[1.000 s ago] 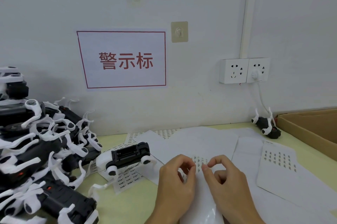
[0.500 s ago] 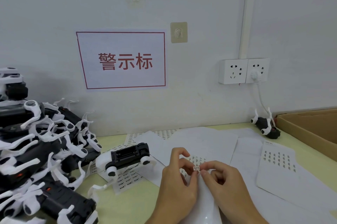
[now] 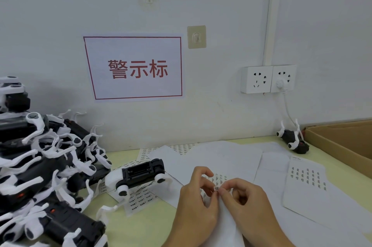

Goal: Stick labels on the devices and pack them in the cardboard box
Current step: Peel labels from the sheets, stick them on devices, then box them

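My left hand [image 3: 198, 206] and my right hand [image 3: 247, 204] meet over a white label sheet [image 3: 223, 224] at the bottom middle. A small printed label [image 3: 216, 188] sits between the fingertips of both hands, and my right hand pinches it. My left hand also holds the sheet's edge. One black and white device [image 3: 138, 176] lies alone on its back to the left of my hands. A heap of the same devices [image 3: 40, 176] fills the left side. The cardboard box [image 3: 342, 142] stands open at the right edge.
Several label sheets [image 3: 308, 182] and blank sheets [image 3: 221, 156] cover the pale green table [image 3: 149, 224]. Another device [image 3: 292, 140] lies by the wall near the box, under a plugged wall socket [image 3: 268, 78]. A red-framed sign [image 3: 134, 67] hangs on the wall.
A second ago both hands picked at the sheet with no label showing. Now a label is peeled up and held between the fingertips, slightly above the sheet.
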`<action>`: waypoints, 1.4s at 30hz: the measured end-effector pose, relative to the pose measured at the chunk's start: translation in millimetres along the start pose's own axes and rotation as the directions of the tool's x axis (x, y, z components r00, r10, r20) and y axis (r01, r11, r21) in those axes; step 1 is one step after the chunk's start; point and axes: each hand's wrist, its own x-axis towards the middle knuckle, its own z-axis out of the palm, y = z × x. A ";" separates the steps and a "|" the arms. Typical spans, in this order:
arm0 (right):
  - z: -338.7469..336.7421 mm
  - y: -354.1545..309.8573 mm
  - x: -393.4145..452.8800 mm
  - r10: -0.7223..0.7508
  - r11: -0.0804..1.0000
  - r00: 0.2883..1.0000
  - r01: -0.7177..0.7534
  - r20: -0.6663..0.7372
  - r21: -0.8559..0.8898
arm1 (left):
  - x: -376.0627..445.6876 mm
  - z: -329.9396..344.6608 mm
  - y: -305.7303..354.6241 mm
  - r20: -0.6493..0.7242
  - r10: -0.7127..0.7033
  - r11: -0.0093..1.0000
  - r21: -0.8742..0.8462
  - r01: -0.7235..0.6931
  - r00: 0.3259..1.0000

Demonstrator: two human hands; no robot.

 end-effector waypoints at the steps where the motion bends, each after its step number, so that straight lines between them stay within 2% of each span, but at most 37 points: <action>1: 0.6 0.0 -0.2 -0.012 1.000 1.000 0.011 -0.014 -0.025 | 0.2 0.2 -0.3 0.011 -0.005 1.000 0.011 0.005 1.000; 7: 5.6 0.5 -0.6 -0.025 0.997 0.993 0.016 -0.116 -0.074 | 0.6 4.0 -2.8 0.123 -0.123 0.987 0.116 0.109 0.985; 11: 2.7 2.7 0.8 0.037 0.999 0.986 -0.036 -0.165 0.010 | 1.1 2.6 -1.2 0.040 -0.116 0.982 0.154 0.108 0.992; 13: 1.8 3.3 1.6 0.080 0.996 0.981 -0.075 -0.178 0.038 | 0.2 2.0 -0.7 -0.068 -0.022 0.980 0.198 0.035 0.997; 14: 1.9 3.4 2.0 0.095 0.995 0.979 -0.088 -0.179 0.043 | -0.3 0.6 0.6 -0.103 0.071 0.966 0.255 -0.043 0.992; 16: 1.5 3.3 1.6 0.110 0.994 0.978 -0.105 -0.176 0.041 | 0.2 -2.3 4.9 -0.126 0.239 0.897 0.409 -0.169 0.963; 18: 1.5 2.1 0.8 0.114 0.993 0.980 -0.111 -0.163 0.026 | 4.7 -9.2 10.2 -0.124 0.306 0.835 0.511 -0.203 0.944; 22: 0.9 0.9 1.7 0.113 0.993 0.983 -0.114 -0.142 0.000 | 23.4 -40.7 19.9 -0.167 0.107 0.786 0.618 0.019 0.980; 26: 2.7 -0.6 3.3 0.114 0.993 0.984 -0.116 -0.137 -0.010 | 35.5 -80.9 13.2 -0.247 -0.039 0.568 0.791 0.225 0.968; 28: 3.7 -1.4 3.6 0.115 0.993 0.985 -0.118 -0.129 -0.014 | 34.6 -94.0 7.4 -0.263 -0.135 0.485 0.823 0.295 0.955; 30: 3.6 -1.5 3.4 0.120 0.992 0.985 -0.123 -0.123 -0.017 | 31.1 -97.5 0.5 -0.247 -0.200 0.413 0.856 0.310 0.948; 35: 3.1 -1.4 2.8 0.120 0.992 0.984 -0.123 -0.131 -0.015 | 28.8 -100.8 -6.2 -0.198 -0.188 0.249 0.938 0.242 0.962; 39: 3.9 -1.9 3.2 0.123 0.991 0.984 -0.128 -0.128 -0.026 | 32.8 -105.7 -4.6 -0.171 -0.173 0.267 0.940 0.213 0.970; 41: 4.1 -1.5 3.7 0.125 0.991 0.984 -0.129 -0.127 -0.022 | 35.5 -104.8 -0.3 -0.174 -0.151 0.358 0.908 0.218 0.973; 42: 3.9 -1.3 4.0 0.126 0.991 0.984 -0.129 -0.126 -0.017 | 36.8 -104.1 1.6 -0.186 -0.139 0.452 0.862 0.229 0.973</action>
